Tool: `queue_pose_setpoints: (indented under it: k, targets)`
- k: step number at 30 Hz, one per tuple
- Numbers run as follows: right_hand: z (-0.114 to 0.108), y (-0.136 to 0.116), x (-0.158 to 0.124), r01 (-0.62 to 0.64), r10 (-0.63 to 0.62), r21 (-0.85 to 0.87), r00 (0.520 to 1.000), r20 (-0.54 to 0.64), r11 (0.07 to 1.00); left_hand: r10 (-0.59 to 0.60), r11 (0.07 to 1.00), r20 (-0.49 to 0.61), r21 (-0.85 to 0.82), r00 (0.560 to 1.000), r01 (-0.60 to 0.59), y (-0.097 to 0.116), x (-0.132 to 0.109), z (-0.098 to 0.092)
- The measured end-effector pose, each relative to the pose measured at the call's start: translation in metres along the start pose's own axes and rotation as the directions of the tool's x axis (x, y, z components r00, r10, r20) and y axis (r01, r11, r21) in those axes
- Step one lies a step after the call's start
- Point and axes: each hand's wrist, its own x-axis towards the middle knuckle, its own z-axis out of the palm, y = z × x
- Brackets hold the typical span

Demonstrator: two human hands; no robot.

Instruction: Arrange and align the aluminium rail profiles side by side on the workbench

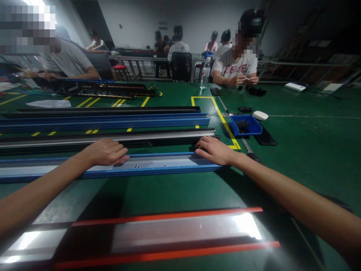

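A long blue-edged channel with a pale inside (175, 162) lies across the green table, small dark marks on its surface. My left hand (108, 152) rests over its middle with fingers curled together; whatever is under them is hidden. Over the channel's right end lies my right hand (216, 150), fingers bent and partly spread at its far edge. Just beyond is a black rail with a silver strip (169, 134). Nearest to me, below both hands, is a clear panel (180, 231) with red-orange edges.
Farther back lie a blue rail (113, 122) and a black rail (113, 110). A blue bin (249, 131) with dark parts, a cutter (246, 146) and a bottle (205, 73) stand or lie at the right. People sit across the table.
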Motion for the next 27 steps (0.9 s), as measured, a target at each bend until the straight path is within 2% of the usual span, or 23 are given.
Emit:
queue_pose_setpoints:
  k: [4,10,15,18,22,27]
  targets:
    - [0.001,0.000,0.000,0.000,0.000,0.005,1.000,-0.021,1.000,-0.010,0.999,0.002,-0.043,1.000,0.010,-0.001,0.000,0.000]
    - [0.000,-0.001,0.000,0.011,-0.011,-0.003,0.999,-0.051,1.000,0.025,0.998,0.058,0.057,0.998,-0.029,0.000,-0.002,0.000]
    - [-0.002,0.000,0.001,-0.016,0.014,-0.033,0.998,-0.064,0.999,0.041,0.997,0.004,0.062,0.999,-0.041,-0.001,0.001,0.001]
    - [-0.002,0.000,0.000,-0.029,0.019,-0.080,0.992,-0.121,0.996,0.024,0.998,0.019,0.053,1.000,-0.025,-0.003,0.002,0.003]
    - [-0.002,0.001,-0.001,-0.042,0.017,-0.126,0.982,-0.191,0.991,0.063,0.983,0.028,0.173,0.998,-0.067,-0.006,0.003,0.006]
    - [-0.001,0.004,-0.001,-0.068,0.042,-0.136,0.982,-0.185,0.988,0.000,0.988,0.080,0.155,0.997,-0.013,-0.008,0.001,0.010]
